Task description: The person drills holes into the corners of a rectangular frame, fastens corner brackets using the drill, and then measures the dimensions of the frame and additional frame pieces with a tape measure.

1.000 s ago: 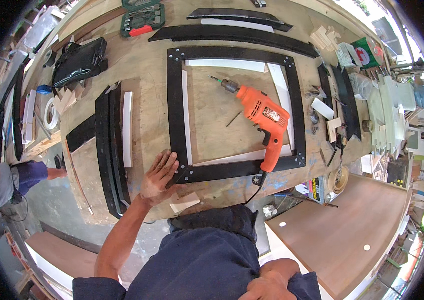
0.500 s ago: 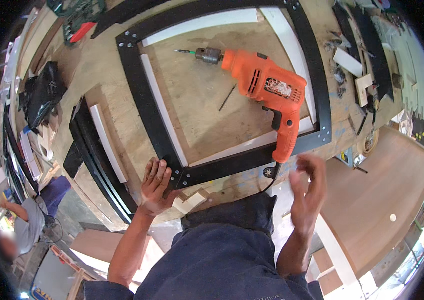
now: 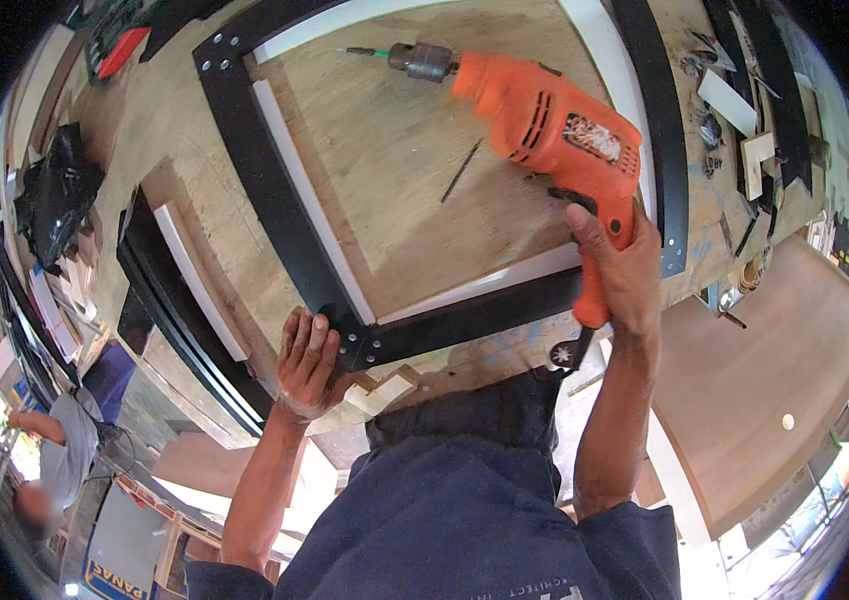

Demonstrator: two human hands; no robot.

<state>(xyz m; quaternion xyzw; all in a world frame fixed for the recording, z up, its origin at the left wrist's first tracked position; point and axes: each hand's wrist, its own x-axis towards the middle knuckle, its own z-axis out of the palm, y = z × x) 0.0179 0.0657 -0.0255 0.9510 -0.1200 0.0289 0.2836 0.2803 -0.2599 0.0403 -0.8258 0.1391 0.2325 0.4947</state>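
An orange power drill (image 3: 570,125) has my right hand (image 3: 630,265) wrapped round its handle, thumb near the trigger. Its chuck (image 3: 423,61) holds a thin bit and points left. Beneath it is a black rectangular frame (image 3: 285,180) with white strips along its inner edges and pairs of screws at the corners. On the frame's near left corner, my left hand (image 3: 309,362) lies flat, fingers stretched out. A loose drill bit (image 3: 461,170) rests on the wooden tabletop inside the frame. A small pale wood block (image 3: 382,390) sits at the table edge beside my left hand.
Black strips (image 3: 190,320) and a white strip (image 3: 201,282) lie left of the frame, with a black plastic bag (image 3: 60,195) farther left. Wood scraps (image 3: 757,165) and hardware are on the right. A brown panel (image 3: 765,390) stands lower right. Another person (image 3: 70,440) is at lower left.
My right hand has moved up from beside the table edge and taken hold of the drill's handle. The view has shifted slightly; my left hand stays on the frame corner.
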